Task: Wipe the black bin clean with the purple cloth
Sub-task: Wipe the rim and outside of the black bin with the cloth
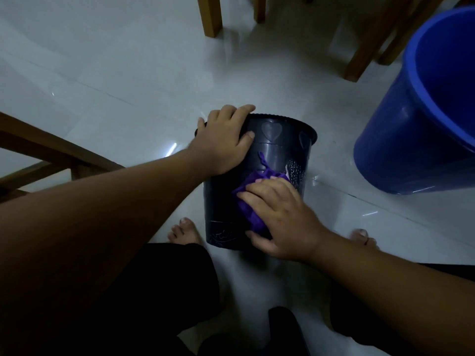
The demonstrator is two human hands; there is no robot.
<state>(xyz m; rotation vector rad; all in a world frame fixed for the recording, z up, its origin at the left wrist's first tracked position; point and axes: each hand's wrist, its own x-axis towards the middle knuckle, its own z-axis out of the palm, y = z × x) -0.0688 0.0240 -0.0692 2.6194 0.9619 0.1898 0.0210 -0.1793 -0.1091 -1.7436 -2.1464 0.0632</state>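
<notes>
The black bin (pixel 280 147) lies tilted on the white tiled floor between my bare feet, its side turned up toward me, with heart shapes moulded near the far end. My left hand (pixel 226 140) grips the bin's far upper end, thumb pressed on the side wall. My right hand (pixel 280 214) presses the purple cloth (pixel 253 214) flat against the bin's near side, fingers spread over it. A strip of the cloth sticks out above my fingers. Most of the cloth is hidden under my palm.
A large blue bucket (pixel 421 119) stands at the right, close to the bin. Wooden furniture legs (pixel 213 16) rise at the top, and a wooden chair frame (pixel 51 152) is at the left. My feet (pixel 183 231) flank the bin.
</notes>
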